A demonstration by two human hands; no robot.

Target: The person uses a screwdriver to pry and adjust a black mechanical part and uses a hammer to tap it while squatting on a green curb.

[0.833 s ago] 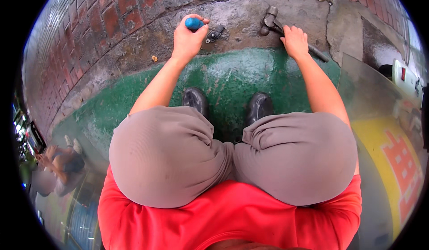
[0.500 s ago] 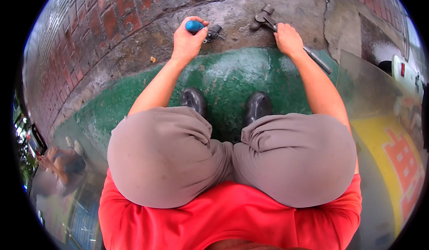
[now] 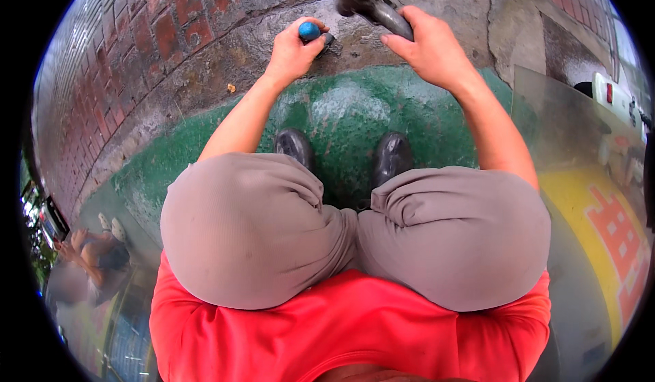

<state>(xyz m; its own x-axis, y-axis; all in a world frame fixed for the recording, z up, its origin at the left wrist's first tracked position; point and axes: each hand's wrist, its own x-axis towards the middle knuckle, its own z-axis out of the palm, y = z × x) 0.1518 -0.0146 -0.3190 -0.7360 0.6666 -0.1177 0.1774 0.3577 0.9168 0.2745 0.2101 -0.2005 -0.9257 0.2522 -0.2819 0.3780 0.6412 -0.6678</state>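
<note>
My left hand (image 3: 292, 56) is closed round a blue-handled tool (image 3: 309, 31), low over the grey concrete. I see its rounded handle end-on; fingers hide the rest, so its exact kind is unclear. Beside the fingertips shows a small dark metal piece (image 3: 329, 39), mostly covered by the hand. To the right, my right hand (image 3: 431, 49) grips a hammer (image 3: 392, 22) by its dark handle. The hammer is raised, its rounded head pointing away from me and up to the left, beyond and above the left hand.
My dark shoes (image 3: 295, 149) stand on a green painted strip (image 3: 348, 102). Wet red bricks (image 3: 181, 34) lie past the concrete (image 3: 471, 24). A clear panel (image 3: 546, 123) rises at right, with a white object (image 3: 614, 99) behind it. Another person (image 3: 95, 256) appears at far left, perhaps a reflection.
The hammer, low over the concrete before, has been lifted and now looms larger, further left. My left hand with the blue-handled tool has shifted slightly right and covers more of the dark metal piece.
</note>
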